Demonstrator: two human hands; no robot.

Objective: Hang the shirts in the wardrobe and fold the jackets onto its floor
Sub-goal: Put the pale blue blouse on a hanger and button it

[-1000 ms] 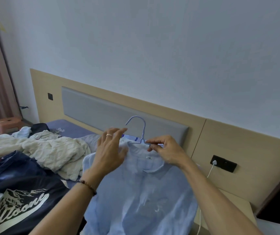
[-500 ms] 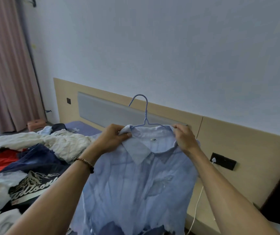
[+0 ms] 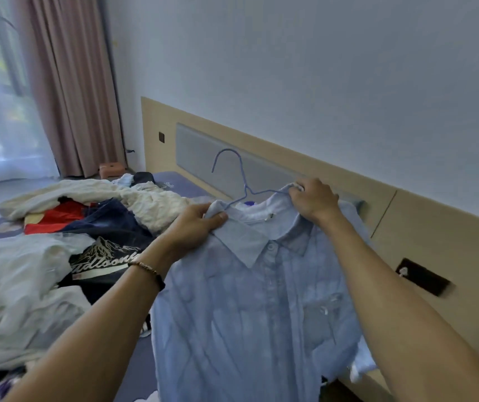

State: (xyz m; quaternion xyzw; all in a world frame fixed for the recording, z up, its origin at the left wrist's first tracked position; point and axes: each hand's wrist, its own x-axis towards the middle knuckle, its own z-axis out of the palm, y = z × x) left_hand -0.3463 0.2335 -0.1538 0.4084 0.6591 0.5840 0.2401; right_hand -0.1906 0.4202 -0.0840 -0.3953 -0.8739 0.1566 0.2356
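Now that the collar has been spread along the hanger [image 3: 233, 181], the shirt [image 3: 261, 300] is held up clear of the bed [image 3: 171, 181] and hangs full length in front of the person. A second ago it was still draped low over the mattress while fingers worked at the hanger's neck; since then it has been lifted and the grips have been moved outward to the shoulders. The left hand [image 3: 194, 227] is clamped on the collar's left end, thumb over the cloth. The right hand [image 3: 313, 203] is closed round the right shoulder of the shirt together with the hanger's arm.

The hanger's hook stands free above the collar, so the dressing of this shirt can be judged as done; what is left is the carry to the wardrobe, which is not seen here.

Left of the shirt, a heap of clothes [image 3: 102, 219] is left on the bed: a white knit, something red, dark printed cloth. Behind the shirt runs the headboard [image 3: 290, 158], and to the shirt's right a dark wall socket [image 3: 422, 275] is set into it. Far left of the shirt, the curtain [image 3: 70, 82] is drawn beside the window.
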